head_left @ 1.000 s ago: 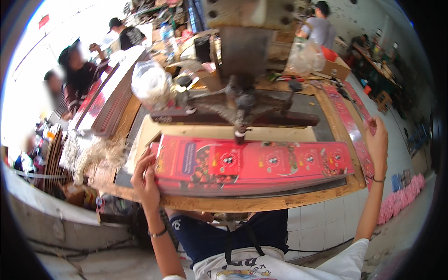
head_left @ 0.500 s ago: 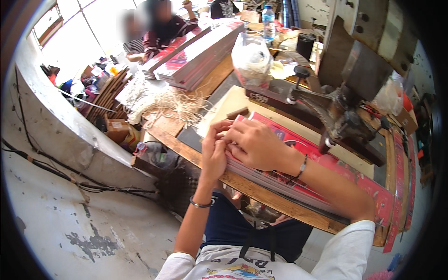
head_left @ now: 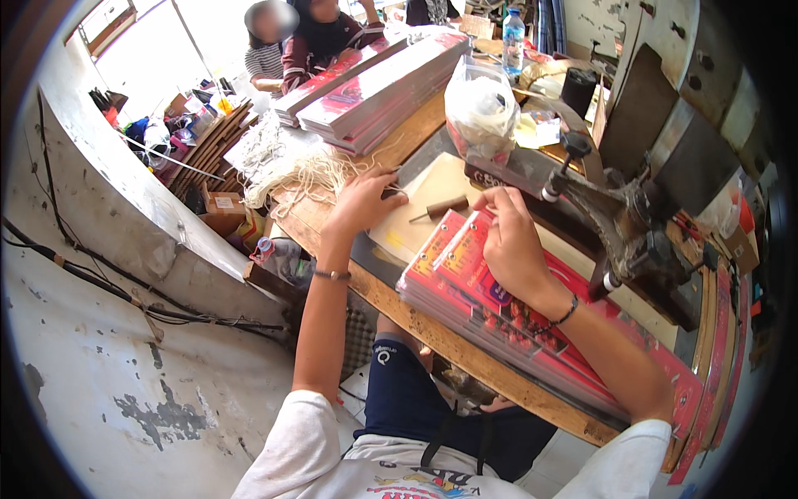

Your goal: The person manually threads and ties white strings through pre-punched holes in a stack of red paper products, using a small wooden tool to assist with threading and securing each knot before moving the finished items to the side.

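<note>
My left hand [head_left: 359, 206] reaches over the edge of a loose heap of cream strings [head_left: 307, 179], its fingers stretched and the thumb apart. My right hand [head_left: 514, 249] is curled closed above a stack of red printed sheets [head_left: 449, 287] with small holes near their corners. Whatever its fingertips may hold cannot be made out. The top red printed set [head_left: 465, 262] lies shifted to the right of those below. Between my hands, an awl with a brown handle [head_left: 445, 208] rests on a pale board [head_left: 416, 195], its thin tip pointing left.
A dark metal clamp-like machine [head_left: 615, 208] stands right of the stack. Behind are a white plastic bag [head_left: 482, 108], a water bottle [head_left: 513, 41] and tall stacks of red printed sheets [head_left: 382, 91]. Two people sit beyond. A wooden table edge [head_left: 465, 358] runs before me.
My hands, together at the stack's corner before, have parted. The left has moved to the strings; the right has drawn back to the right, uncovering the stack's corner and the awl.
</note>
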Demonstrator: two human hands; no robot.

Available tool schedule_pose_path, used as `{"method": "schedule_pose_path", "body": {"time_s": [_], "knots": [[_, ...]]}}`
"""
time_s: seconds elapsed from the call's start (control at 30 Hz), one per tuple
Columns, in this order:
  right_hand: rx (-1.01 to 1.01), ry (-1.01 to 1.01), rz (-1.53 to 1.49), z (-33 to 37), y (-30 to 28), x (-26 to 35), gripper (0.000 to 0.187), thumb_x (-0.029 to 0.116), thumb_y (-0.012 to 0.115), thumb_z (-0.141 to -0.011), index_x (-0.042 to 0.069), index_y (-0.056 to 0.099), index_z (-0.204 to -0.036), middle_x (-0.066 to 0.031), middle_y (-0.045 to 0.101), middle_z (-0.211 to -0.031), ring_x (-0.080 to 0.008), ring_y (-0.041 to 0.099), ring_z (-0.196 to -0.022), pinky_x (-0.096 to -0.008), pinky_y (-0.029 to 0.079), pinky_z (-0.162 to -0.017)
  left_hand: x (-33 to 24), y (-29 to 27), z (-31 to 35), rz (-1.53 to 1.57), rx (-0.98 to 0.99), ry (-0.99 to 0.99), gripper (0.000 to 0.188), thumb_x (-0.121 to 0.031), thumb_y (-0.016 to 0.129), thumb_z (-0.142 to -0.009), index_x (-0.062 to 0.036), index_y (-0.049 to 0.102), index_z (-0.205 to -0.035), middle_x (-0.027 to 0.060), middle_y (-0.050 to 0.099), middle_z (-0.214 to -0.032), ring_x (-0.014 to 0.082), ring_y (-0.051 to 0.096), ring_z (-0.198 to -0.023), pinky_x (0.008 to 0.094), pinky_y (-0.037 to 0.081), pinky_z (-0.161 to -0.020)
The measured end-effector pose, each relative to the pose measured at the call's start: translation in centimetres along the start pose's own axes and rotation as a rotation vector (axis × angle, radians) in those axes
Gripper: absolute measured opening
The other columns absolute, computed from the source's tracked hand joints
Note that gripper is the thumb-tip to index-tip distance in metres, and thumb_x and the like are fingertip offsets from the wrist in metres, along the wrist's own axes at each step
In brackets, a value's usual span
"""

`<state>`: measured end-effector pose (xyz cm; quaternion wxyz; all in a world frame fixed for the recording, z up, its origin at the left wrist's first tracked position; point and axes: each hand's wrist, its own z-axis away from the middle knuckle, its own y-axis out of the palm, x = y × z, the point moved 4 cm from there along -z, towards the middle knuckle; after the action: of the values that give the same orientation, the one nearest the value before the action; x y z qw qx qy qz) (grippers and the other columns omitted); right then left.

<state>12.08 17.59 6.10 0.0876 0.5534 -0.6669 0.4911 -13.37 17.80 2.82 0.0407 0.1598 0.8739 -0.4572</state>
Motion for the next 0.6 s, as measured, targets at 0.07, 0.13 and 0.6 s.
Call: {"method": "schedule_pose_path", "body": {"time_s": [0.07, 0.13, 0.6], "knots": [[0.015, 0.044, -0.029, 0.3, 0.0, -0.5, 0.03, -0.01, 0.047, -0.082, 0.003, 0.056, -0.107, -0.0201, 0.055, -0.112, -0.0414, 0.057, -0.105, -0.0478, 0.048, -0.089, 0.1, -0.1, 0.7, 0.122, 0.112, -0.134, 0.025, -0.018, 0.071, -0.086, -0.0036, 0.073, -0.106, 0.0111, 0.072, -0.103, 0.0298, 0.066, -0.105, 0.0393, 0.048, -0.094], [-0.004, 0.049, -0.048, 0.0, -0.2, -0.8, 0.03, -0.01, 0.046, -0.083, 0.003, 0.056, -0.108, -0.0195, 0.055, -0.111, -0.0402, 0.058, -0.105, -0.0474, 0.048, -0.089, 0.4, 0.1, 0.4, 0.194, 0.169, -0.241, 0.016, -0.018, 0.072, -0.086, -0.0049, 0.076, -0.095, 0.0113, 0.072, -0.105, 0.0295, 0.064, -0.11, 0.0403, 0.044, -0.1], [0.018, -0.226, 0.011, -0.7, -0.5, 3.0, 0.026, 0.002, 0.057, -0.092, 0.0, 0.06, -0.118, -0.0184, 0.061, -0.118, -0.0344, 0.057, -0.114, -0.0417, 0.044, -0.098, -9.3, -5.0, -2.5, 0.759, -0.188, 0.318, 0.015, -0.002, 0.078, -0.078, -0.0074, 0.077, -0.092, 0.0053, 0.063, -0.092, 0.0166, 0.063, -0.081, 0.03, 0.051, -0.064]]}}
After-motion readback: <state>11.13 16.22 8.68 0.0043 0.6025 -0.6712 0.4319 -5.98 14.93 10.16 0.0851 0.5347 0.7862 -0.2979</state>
